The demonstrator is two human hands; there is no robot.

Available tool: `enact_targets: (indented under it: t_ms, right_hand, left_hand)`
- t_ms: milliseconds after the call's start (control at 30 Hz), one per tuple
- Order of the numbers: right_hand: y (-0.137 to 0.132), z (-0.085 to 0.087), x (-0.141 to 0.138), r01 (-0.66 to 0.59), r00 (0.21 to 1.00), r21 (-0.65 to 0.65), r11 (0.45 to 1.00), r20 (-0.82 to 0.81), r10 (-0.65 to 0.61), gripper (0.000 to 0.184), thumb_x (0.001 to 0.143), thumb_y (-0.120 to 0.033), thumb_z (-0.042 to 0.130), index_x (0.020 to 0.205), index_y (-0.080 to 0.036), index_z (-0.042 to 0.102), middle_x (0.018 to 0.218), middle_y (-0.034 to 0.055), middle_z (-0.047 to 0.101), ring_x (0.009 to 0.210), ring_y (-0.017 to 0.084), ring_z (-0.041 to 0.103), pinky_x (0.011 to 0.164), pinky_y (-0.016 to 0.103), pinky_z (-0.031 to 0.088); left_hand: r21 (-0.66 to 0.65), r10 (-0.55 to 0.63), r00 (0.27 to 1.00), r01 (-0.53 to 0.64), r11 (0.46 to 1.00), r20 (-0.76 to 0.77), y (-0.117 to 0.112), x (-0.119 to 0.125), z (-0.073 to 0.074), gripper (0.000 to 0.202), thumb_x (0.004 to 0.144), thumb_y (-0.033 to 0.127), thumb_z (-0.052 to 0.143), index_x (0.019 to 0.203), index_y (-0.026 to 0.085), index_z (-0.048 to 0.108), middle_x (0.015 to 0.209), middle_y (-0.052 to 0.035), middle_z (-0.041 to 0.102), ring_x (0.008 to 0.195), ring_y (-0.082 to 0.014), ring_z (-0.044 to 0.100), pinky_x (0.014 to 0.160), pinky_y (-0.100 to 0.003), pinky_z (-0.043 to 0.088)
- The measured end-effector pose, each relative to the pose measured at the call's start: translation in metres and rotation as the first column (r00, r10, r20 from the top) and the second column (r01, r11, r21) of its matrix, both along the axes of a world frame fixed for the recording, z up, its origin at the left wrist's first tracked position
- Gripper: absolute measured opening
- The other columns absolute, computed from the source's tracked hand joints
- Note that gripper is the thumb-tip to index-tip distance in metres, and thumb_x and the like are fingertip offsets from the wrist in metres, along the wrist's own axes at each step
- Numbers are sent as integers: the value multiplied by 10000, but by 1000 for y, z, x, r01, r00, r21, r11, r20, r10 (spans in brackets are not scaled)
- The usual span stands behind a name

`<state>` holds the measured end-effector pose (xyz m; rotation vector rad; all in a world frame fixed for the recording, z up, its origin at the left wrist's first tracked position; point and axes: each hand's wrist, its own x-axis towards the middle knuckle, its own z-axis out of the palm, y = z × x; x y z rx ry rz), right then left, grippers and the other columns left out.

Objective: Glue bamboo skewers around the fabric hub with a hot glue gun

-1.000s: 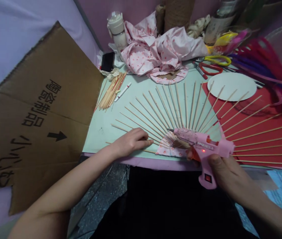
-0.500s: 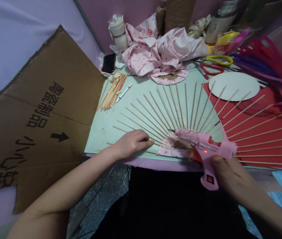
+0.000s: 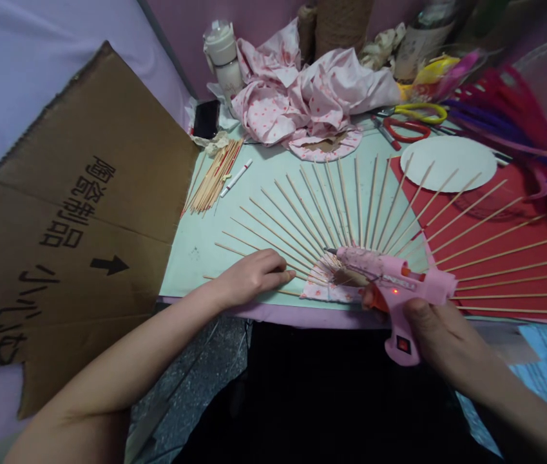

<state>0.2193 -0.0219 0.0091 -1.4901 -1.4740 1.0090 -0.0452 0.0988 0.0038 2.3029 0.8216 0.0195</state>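
Several thin wooden sticks (image 3: pixel 360 206) fan out over the pale green table top (image 3: pixel 196 248) from a small pink-dotted fabric piece (image 3: pixel 324 291) at the near edge. My right hand (image 3: pixel 430 328) grips a pink glue gun (image 3: pixel 399 283) by its handle, a finger on the orange trigger, and the nozzle points left at the hub of the fan. My left hand (image 3: pixel 251 276) lies curled on the table, its fingertips pressing a stick at the fan's lower left.
A large printed cardboard sheet (image 3: pixel 70 225) leans at the left. Loose sticks (image 3: pixel 212 177) and a white pen (image 3: pixel 237 178) lie behind it. Crumpled pink fabric (image 3: pixel 302 96), a white bottle (image 3: pixel 220 55), scissors (image 3: pixel 411 122), a white paper disc (image 3: pixel 447 164), red paper (image 3: pixel 495 251) and feathers (image 3: pixel 509 116) crowd the back and right.
Only the view shifts slightly. Both hands and the glue gun stay where they were.
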Motion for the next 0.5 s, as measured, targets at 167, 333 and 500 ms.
enact_targets:
  t_ms: [167, 333, 500]
  right_hand:
    - [-2, -2, 2, -10, 1000, -34, 999, -11, 10, 618, 912, -686, 348, 997, -224, 750, 948, 116, 772, 891, 308, 734, 831, 437, 607]
    - [-2, -1, 4, -7, 1000, -29, 1000, -9, 7, 615, 910, -688, 353, 953, -227, 757, 811, 107, 761, 879, 324, 724, 889, 476, 572]
    - [-3, -1, 5, -12, 1000, -32, 999, -16, 11, 624, 912, -691, 335, 963, -230, 753, 897, 107, 757, 877, 316, 714, 850, 451, 582]
  left_hand:
    - [15, -47, 999, 47, 999, 14, 1, 0, 0, 376, 1005, 435, 357, 920, 170, 610, 896, -75, 615, 869, -216, 556, 810, -388, 453]
    - [47, -83, 996, 81, 996, 28, 1, -1, -1, 371, 1014, 428, 344, 944, 182, 613, 903, -64, 618, 875, -210, 550, 827, -384, 450]
    - [57, -98, 995, 97, 994, 17, 2, -1, -1, 366, 1011, 415, 349, 939, 181, 621, 897, -65, 609, 875, -213, 544, 837, -388, 445]
